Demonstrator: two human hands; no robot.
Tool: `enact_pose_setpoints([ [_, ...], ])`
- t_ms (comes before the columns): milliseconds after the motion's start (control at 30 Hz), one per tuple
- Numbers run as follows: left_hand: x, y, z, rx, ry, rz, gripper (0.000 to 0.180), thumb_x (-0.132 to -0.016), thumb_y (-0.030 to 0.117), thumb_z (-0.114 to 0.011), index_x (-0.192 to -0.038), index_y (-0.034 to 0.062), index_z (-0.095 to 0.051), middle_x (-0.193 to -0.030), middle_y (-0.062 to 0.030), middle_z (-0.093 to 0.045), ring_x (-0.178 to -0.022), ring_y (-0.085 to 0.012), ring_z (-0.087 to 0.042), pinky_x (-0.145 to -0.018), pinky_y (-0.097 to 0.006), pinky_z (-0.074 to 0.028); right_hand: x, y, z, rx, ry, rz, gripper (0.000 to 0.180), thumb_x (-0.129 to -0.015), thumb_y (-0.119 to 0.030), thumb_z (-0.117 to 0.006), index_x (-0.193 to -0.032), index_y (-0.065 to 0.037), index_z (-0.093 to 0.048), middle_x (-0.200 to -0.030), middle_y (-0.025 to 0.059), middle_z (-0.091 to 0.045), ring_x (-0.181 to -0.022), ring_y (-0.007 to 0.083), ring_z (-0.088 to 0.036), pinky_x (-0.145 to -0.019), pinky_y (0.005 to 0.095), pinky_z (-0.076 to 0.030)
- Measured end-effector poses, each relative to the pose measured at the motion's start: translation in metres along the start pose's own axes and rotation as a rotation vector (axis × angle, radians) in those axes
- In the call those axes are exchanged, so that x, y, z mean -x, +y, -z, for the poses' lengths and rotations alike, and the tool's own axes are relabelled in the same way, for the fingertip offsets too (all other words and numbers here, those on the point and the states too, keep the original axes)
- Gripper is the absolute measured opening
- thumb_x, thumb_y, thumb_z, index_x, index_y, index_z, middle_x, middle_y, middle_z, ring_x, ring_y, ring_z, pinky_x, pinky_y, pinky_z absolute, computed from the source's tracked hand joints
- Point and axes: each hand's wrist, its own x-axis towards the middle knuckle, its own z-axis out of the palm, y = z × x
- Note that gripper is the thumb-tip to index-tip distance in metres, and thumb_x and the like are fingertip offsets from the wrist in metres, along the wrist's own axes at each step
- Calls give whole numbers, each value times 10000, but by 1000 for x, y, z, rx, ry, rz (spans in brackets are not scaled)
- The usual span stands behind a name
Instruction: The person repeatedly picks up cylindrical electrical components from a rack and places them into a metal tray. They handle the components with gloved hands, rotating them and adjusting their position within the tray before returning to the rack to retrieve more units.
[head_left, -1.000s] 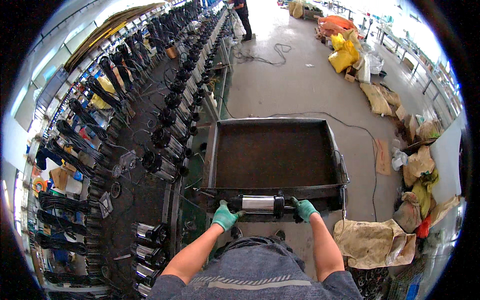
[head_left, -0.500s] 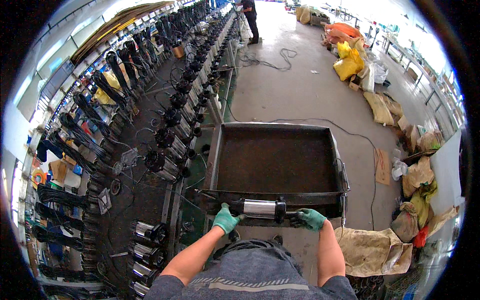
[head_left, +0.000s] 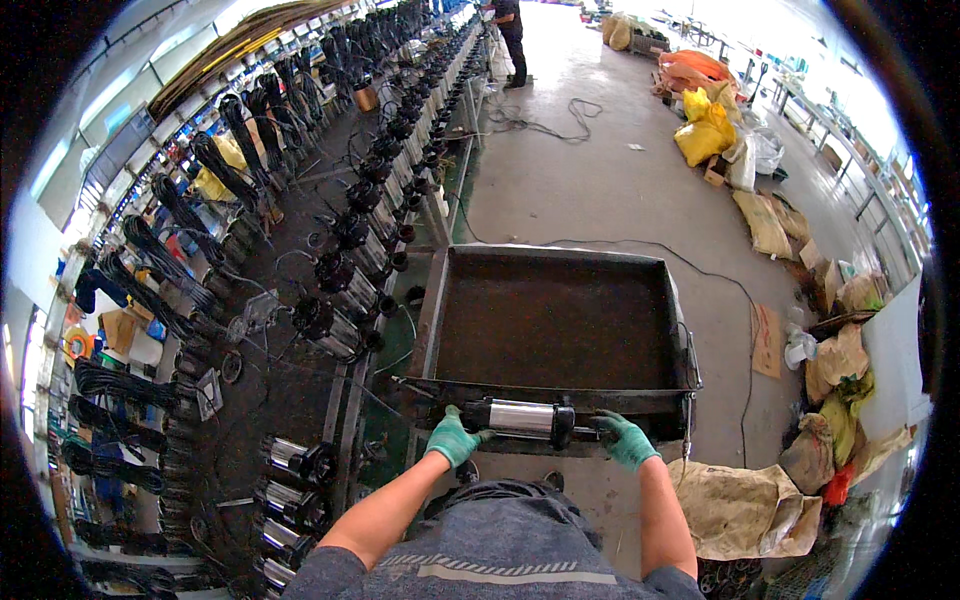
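Both hands gloved green, gripping the ends of a short steel pump body held level across the near rim of the cart. Left hand is wrapped shut round the left end; right hand is closed on the black cap end. The pump sits just over the near wall of the metal cart tray, not yet inside it as far as I can tell.

Judgement: this reads as a load or lift at the cart edge. To do it well, keep the body level, keep both grips until it clears the rim, and set it flat on the tray floor so it can't roll. Watch the thin rod or wire near the left hand for a snag.

Left of the cart: a long worktop line of pumps with black cables bundled behind. Right: sacks on the floor. A cord trails across the concrete. Far end: a person standing, and yellow bags.
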Motion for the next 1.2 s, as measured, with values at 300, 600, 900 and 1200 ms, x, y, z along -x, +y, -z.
enact_pose_setpoints([
  [300,-5,2,-4,-30,-15,2,871,-718,469,-890,-1259,-54,-451,-1164,-309,-658,-1101,-446,-648,-934,-460,-521,-10,16,-38,-581,134,-628,264,-1051,-266,-549,-1185,-79,-678,-831,28,-672,-615,147,-591,-540,288,-470],
  [600,-10,-8,-10,-31,-32,13,923,-715,480,-889,-1304,-70,-439,-1205,-313,-647,-1134,-444,-637,-957,-455,-515,4,15,-21,-29,128,181,308,-1013,-306,-629,-1160,-39,-674,-768,27,-627,-557,147,-549,-486,325,-456],
  [900,-8,-5,-9,-40,-12,23,911,-714,472,-892,-1302,-64,-450,-1176,-301,-664,-1128,-428,-647,-949,-453,-520,-8,14,-21,-667,-17,-686,419,-922,-136,-739,-1315,-61,-612,-876,48,-673,-721,173,-630,-641,330,-535],
  [1200,-3,-1,-6,0,33,-34,847,-716,456,-896,-1238,-58,-471,-1114,-294,-680,-1071,-432,-666,-908,-458,-528,-5,-17,-8,-163,-13,-494,334,-959,-378,-683,-1114,-86,-729,-793,92,-693,-650,197,-580,-642,361,-502],
])
